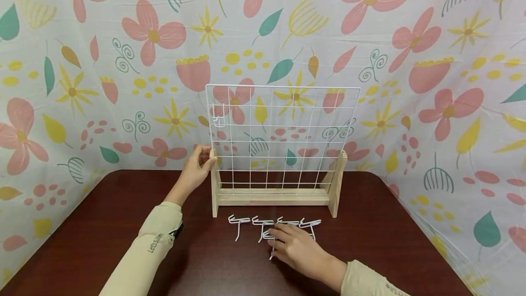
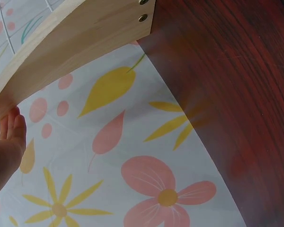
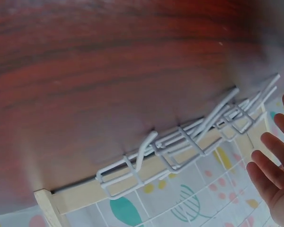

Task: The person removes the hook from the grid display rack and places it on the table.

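Observation:
A white wire grid panel stands upright in a pale wooden stand. My left hand holds the top of the stand's left upright, fingers around its edge; the left wrist view shows those fingers against the wood. One white wire hook hangs on the grid's upper left. In front of the stand, several white wire hooks lie in a row. Over the right part of this row is my right hand, its fingers loosely spread and partly covering hooks. In the right wrist view, hooks appear beside those fingers.
A dark red-brown wooden table bears the stand and hooks. Behind it and along both sides hangs a white cloth printed with flowers and leaves. A dark band is on the left wrist.

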Action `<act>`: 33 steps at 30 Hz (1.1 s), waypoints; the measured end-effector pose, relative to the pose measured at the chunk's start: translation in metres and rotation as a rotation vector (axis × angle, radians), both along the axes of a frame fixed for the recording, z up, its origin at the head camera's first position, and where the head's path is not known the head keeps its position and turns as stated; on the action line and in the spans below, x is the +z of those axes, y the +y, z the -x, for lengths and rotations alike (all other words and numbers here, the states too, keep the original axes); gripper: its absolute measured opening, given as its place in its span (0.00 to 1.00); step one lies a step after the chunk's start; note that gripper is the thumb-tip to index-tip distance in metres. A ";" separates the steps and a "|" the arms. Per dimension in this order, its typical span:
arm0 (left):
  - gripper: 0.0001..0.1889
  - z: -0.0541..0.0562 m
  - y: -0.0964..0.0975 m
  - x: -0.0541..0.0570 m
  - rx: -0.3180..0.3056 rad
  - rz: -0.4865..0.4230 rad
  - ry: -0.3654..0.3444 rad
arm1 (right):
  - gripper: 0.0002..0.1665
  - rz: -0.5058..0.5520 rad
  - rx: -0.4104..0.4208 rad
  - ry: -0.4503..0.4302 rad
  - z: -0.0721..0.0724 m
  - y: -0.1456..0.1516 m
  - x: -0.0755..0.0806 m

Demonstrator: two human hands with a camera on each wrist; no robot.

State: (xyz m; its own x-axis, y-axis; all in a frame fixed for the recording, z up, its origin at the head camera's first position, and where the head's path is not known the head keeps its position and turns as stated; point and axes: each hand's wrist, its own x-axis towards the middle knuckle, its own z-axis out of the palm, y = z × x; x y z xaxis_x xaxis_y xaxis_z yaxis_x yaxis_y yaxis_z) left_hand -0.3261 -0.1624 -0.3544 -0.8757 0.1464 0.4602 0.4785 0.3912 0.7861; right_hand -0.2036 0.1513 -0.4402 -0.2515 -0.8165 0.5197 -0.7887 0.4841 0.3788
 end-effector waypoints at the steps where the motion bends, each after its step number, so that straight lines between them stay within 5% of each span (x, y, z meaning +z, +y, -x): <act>1: 0.19 0.000 0.000 0.000 -0.001 0.003 0.001 | 0.17 0.004 0.000 -0.003 0.000 -0.001 0.001; 16: 0.19 0.002 0.000 0.000 -0.003 -0.002 0.003 | 0.09 0.101 0.039 0.000 0.009 -0.010 0.021; 33: 0.18 0.002 0.000 -0.001 -0.005 -0.018 0.008 | 0.07 0.254 0.045 -0.040 0.028 -0.036 0.063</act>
